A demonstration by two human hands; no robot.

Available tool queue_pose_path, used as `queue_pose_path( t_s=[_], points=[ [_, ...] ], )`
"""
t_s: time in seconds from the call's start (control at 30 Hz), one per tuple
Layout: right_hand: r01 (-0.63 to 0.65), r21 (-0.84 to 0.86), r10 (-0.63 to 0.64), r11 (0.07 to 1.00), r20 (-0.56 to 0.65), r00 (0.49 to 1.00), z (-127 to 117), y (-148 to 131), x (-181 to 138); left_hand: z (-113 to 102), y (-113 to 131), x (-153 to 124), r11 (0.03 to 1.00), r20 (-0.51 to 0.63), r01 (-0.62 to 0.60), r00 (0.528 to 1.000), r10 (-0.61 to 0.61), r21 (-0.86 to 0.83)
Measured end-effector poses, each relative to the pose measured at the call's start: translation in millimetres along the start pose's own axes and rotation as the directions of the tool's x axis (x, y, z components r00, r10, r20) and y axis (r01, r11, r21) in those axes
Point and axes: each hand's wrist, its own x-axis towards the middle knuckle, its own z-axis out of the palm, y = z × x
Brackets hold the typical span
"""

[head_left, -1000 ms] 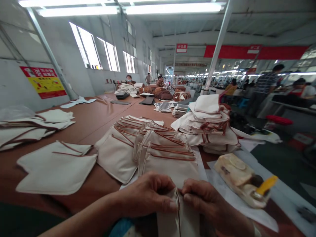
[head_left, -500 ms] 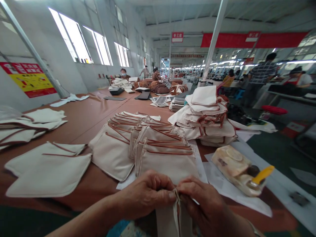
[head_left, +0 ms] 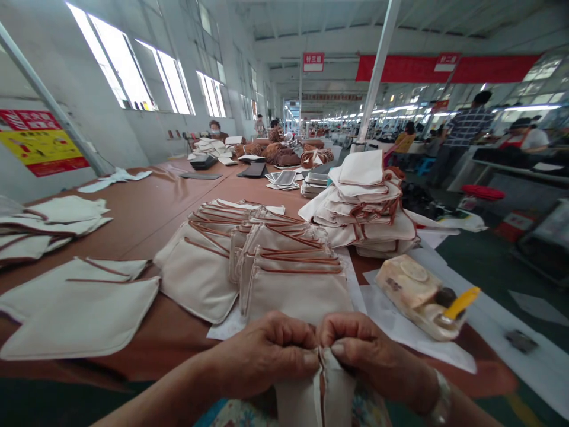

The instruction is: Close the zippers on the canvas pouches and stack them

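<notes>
Between both hands, at the table's near edge, is a cream fabric piece (head_left: 299, 398) with a brown line running down its open seam. My left hand (head_left: 271, 356) pinches the seam's left edge between thumb and fingers. On the other edge, my right hand (head_left: 371, 356) is closed in a pinch, its thumb on the cloth. The piece hangs below the fingers and its lower end is out of view. Just beyond the hands stands a row of cream fabric panels (head_left: 297, 293) with brown-piped edges, overlapping one another.
More cream panels (head_left: 93, 311) lie at left on the brown table (head_left: 146, 231). A tall stack of cream pieces (head_left: 362, 172) stands at right. Nearer, a stained plastic container (head_left: 409, 279) holds a yellow-handled brush (head_left: 462, 302) on white paper. People (head_left: 469, 127) are in the background.
My right hand has turned and its thumb now shows on the cloth. The seam edges are spread further apart at the top. The whole view has shifted slightly.
</notes>
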Motion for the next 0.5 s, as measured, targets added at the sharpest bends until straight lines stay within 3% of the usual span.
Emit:
queue_pose_path(
  t_s=[0.07,0.2,0.3,0.43,0.5],
  points=[
    [-0.010,0.041,0.011,0.999,-0.016,1.000,0,1,-3,0,-2,-1,0.999,-0.010,-0.005,1.000,0.004,-0.045],
    [0.035,-0.212,-0.042,0.977,-0.032,0.999,6,-9,-11,1,-6,0,1.000,-0.067,-0.016,0.998,0.016,0.002],
    [0.037,-0.295,-0.047,0.955,-0.027,0.999,8,-14,-13,3,-10,3,0.999,-0.093,-0.020,0.995,0.024,0.046],
    [-0.072,-0.207,0.059,0.976,-0.070,0.996,2,-8,-12,5,-11,6,1.000,-0.104,-0.018,0.994,0.020,0.023],
    [-0.102,-0.119,0.098,0.988,-0.037,0.994,-3,-5,-12,6,-10,7,1.000,-0.087,0.003,0.996,-0.001,0.016]
  ],
)
